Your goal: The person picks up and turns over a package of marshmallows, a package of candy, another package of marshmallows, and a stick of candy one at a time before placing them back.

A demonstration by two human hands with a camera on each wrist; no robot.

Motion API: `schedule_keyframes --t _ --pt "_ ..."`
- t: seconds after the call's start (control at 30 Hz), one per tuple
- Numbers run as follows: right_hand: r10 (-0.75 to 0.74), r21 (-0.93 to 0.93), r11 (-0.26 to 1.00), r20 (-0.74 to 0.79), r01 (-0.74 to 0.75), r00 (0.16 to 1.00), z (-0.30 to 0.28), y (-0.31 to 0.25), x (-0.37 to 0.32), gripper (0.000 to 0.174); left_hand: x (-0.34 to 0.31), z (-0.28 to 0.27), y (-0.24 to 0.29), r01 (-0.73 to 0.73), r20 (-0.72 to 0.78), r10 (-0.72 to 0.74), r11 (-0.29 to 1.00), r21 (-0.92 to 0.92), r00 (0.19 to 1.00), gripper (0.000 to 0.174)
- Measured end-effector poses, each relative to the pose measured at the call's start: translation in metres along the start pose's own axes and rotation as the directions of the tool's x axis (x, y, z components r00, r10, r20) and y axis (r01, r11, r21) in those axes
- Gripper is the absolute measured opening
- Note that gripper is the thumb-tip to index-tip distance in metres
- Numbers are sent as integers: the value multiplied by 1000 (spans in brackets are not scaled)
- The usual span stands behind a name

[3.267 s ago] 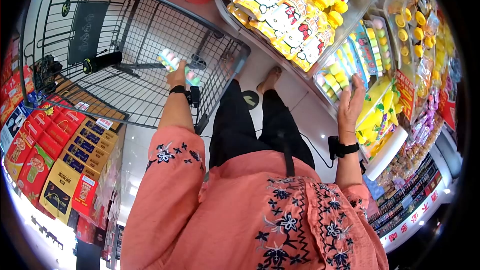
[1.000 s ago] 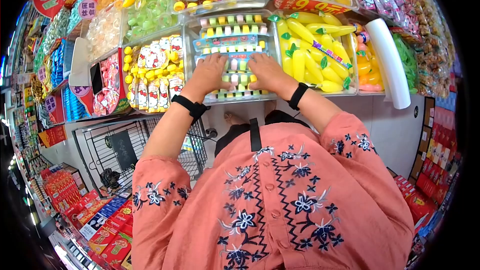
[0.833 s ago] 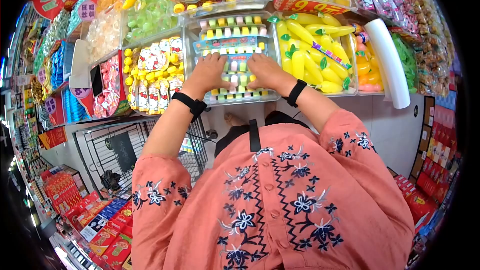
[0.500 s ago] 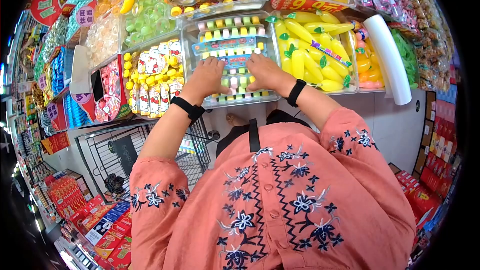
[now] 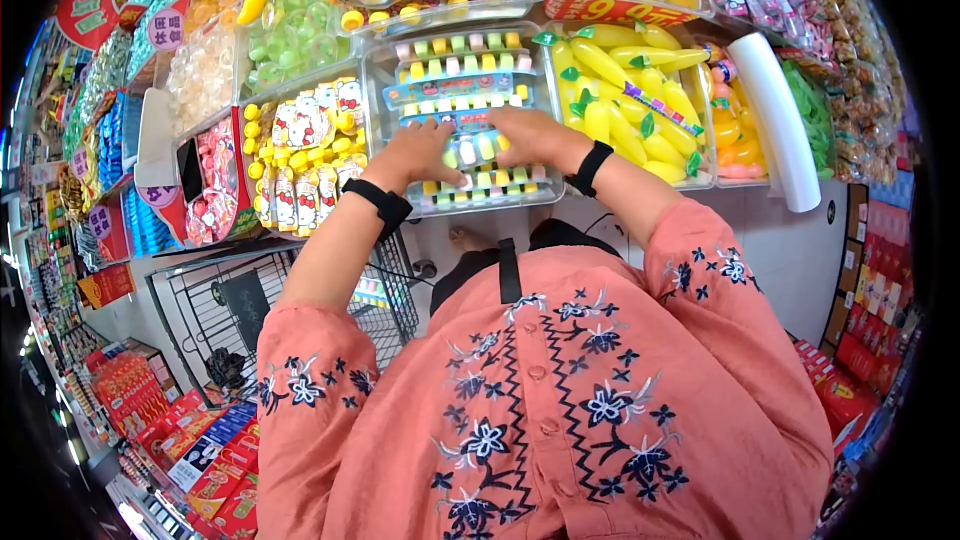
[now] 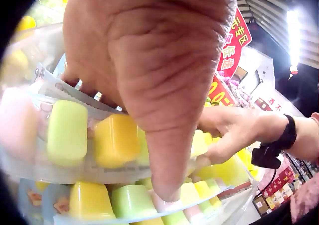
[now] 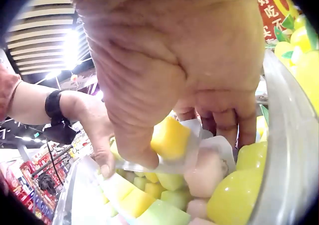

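Both hands are in a clear tray [image 5: 380, 70] of long packs with rows of pastel cube-shaped sweets. Between them one pack [image 5: 478, 152] of pink, green, yellow and orange cubes lies tilted above the others. My right hand [image 5: 540, 145] grips its right end, thumb in front and fingers behind, as the right wrist view shows on the pack [image 7: 172, 138]. At the left end, my left hand [image 5: 420, 155] curls its fingers behind the pack [image 6: 117, 140], while its thumb comes down in front, tip over a lower pack [image 6: 134, 200]. The hands partly hide the pack's ends.
Yellow Hello Kitty pouches [image 5: 305, 160] fill the tray on the left, banana-shaped sweets [image 5: 630, 100] the one on the right. A white plastic roll [image 5: 775, 120] stands beyond these. A wire shopping cart [image 5: 250, 305] is at lower left, with a similar pack [image 5: 372, 290] inside.
Earlier my left hand held a pack over the cart; now both hands are in the tray. Since half a second ago, the pack between the hands has risen and tilted, and my right fingers have closed in.
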State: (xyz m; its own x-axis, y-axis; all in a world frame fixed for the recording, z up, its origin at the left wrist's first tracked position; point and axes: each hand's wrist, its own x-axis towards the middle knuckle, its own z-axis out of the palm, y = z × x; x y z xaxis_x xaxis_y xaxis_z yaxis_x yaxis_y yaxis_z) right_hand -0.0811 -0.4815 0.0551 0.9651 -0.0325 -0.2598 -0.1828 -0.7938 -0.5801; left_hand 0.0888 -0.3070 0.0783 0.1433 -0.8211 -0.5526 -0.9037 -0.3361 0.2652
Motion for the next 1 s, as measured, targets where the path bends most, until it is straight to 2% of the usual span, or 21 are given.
schedule_keyframes --t 0.1,0.2,0.23,0.33,0.37,0.47,0.57,0.63,0.7,0.8,0.93,1.0 --pt "42 -19 999 52 -41 998 -2 -7 -3 65 9 -2 -5 -13 49 13 1000 2 999 105" --pt "22 -1 1000 31 -22 999 3 -2 0 65 12 0 -13 -22 32 25 996 -90 999 92" --pt "9 12 1000 17 -10 1000 6 2 3 65 12 0 -16 -49 8 50 994 -95 999 89" --pt "87 100 990 118 -99 989 2 9 10 66 11 3 -18 -125 -82 117 987 -103 990 81" --pt "26 98 995 44 -30 999 3 11 9 64 8 5 -17 -144 -125 131 985 -99 983 79" --pt "182 333 904 265 -267 947 -29 -11 3 62 5 4 -15 -148 -203 121 981 -122 972 72" --pt "140 342 916 219 -210 966 -40 -11 5 59 2 -9 -12 -128 -220 90 977 -168 971 67" --pt "59 290 954 45 -69 997 -40 -2 6 56 0 -11 -18 -134 -255 72 962 -237 964 66" --pt "-27 180 982 -145 53 989 -41 9 13 54 -5 -21 -18 -108 -269 42 966 -236 962 70" --pt "-55 319 945 -80 78 995 -89 -8 8 56 -34 -61 -3 -85 -306 -15 947 -311 952 70" --pt "-98 421 893 -167 161 981 -143 -54 -1 55 -87 -91 3 -102 -380 -102 871 -480 919 60" --pt "-95 683 717 -101 138 990 -151 -71 11 49 -123 -95 3 -77 -331 -191 756 -650 924 59"
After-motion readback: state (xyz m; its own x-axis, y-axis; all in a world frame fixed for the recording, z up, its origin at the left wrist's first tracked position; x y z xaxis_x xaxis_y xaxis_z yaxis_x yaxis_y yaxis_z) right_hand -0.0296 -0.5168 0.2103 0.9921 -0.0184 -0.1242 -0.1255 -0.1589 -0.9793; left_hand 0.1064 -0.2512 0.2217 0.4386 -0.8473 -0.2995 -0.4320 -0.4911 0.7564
